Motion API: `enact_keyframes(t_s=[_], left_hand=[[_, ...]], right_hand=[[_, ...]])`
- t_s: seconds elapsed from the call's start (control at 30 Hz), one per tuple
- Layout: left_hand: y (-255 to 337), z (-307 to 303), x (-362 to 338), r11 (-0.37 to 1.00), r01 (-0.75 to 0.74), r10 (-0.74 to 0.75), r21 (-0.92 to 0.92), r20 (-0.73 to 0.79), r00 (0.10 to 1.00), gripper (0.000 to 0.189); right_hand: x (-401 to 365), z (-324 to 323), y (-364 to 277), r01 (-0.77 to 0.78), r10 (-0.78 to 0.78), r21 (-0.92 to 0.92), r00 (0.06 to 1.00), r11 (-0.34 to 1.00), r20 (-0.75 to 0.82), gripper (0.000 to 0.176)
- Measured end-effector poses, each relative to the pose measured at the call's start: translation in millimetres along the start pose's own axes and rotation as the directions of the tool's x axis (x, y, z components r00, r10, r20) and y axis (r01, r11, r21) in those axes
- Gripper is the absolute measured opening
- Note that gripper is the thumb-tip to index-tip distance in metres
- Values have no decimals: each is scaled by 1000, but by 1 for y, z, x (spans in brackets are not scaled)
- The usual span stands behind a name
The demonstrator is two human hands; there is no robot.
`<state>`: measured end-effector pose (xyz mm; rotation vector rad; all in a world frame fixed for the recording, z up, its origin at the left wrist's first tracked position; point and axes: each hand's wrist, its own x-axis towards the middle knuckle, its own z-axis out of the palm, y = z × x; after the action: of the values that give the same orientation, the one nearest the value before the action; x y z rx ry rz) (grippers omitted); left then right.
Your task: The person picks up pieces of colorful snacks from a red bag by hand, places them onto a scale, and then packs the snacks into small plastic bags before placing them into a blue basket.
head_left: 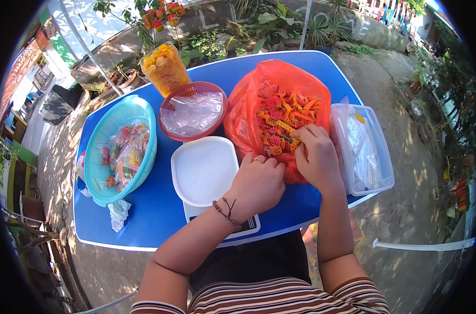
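Observation:
A red plastic bag (243,99) stands wide at the mouth, filled with small lattice-shaped crackers (287,118) in red, orange, yellow and green. My left hand (259,183) is closed on the bag's near rim, fingers curled over the plastic. At the right side of the bag mouth, my right hand (319,157) touches the crackers, its thumb and bent fingers apart. Beside my left hand, a white square tray (204,170) rests on a kitchen scale (253,225), partly hidden by my forearm.
A turquoise basket (94,172) with packed snacks stands on the left of the blue table (112,230). Behind the tray are a red basket (223,112) holding clear plastic bags and a jar of yellow chips (167,68). A clear tub (387,172) with plastic bags sits right.

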<state>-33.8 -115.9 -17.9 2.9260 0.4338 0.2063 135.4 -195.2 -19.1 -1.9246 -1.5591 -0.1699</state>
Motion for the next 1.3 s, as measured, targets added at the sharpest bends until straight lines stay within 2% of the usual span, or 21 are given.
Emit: enact_keyframes(t_s=[0.03, 0.07, 0.17, 0.27, 0.37, 0.47, 0.57, 0.67, 0.7, 0.77, 0.9, 1.0, 1.2, 1.3], left_hand=[[1, -1, 2, 1000, 9, -9, -2, -10, 1000, 34], [1, -4, 4, 1000, 17, -17, -3, -21, 1000, 31], [2, -14, 12, 999, 40, -39, -5, 49, 998, 27], [-6, -11, 17, 1000, -5, 5, 8, -55, 998, 22], [-20, -16, 24, 997, -1, 10, 80, -105, 994, 23], [-42, -13, 41, 999, -16, 20, 35, -123, 992, 26], [-60, -2, 66, 993, -56, 36, -103, -189, 981, 30], [-65, 6, 79, 994, -67, 80, 85, -170, 982, 31], [-66, 5, 82, 991, -24, 46, 135, -162, 986, 31], [-67, 2, 88, 970, 61, -26, 235, -149, 989, 31], [-70, -2, 92, 958, 107, -63, 265, -170, 983, 33], [-70, 4, 93, 952, 129, -75, 277, -197, 977, 32], [-69, 5, 94, 968, 61, -22, 242, -158, 987, 21], [-65, 7, 94, 952, 85, -27, 293, -195, 980, 19]], right_hand=[[10, 7, 2, -7, 9, 38, 999, 999, -46, 24], [18, 9, 1, -58, 59, -9, 997, 998, 41, 26], [36, 32, 9, -56, 63, -101, 996, 993, 65, 26], [40, 52, 20, -13, 11, -108, 1000, 994, -15, 28], [38, 51, 37, -68, 74, 74, 994, 995, -77, 25], [39, 44, 46, -78, 99, 133, 982, 988, -159, 19], [38, 42, 48, -68, 102, 161, 972, 985, -213, 18], [35, 41, 52, -71, 97, 122, 969, 990, -227, 16], [35, 42, 54, -74, 96, 104, 969, 992, -228, 16], [33, 45, 54, -109, 118, 50, 970, 993, -212, 21], [31, 51, 47, -152, 129, -106, 972, 983, -196, 37], [30, 49, 44, -167, 146, -145, 979, 975, -142, 43], [29, 39, 31, -11, -23, -158, 977, 987, -212, 35], [30, 41, 40, 6, -4, 77, 1000, 997, -30, 31]])
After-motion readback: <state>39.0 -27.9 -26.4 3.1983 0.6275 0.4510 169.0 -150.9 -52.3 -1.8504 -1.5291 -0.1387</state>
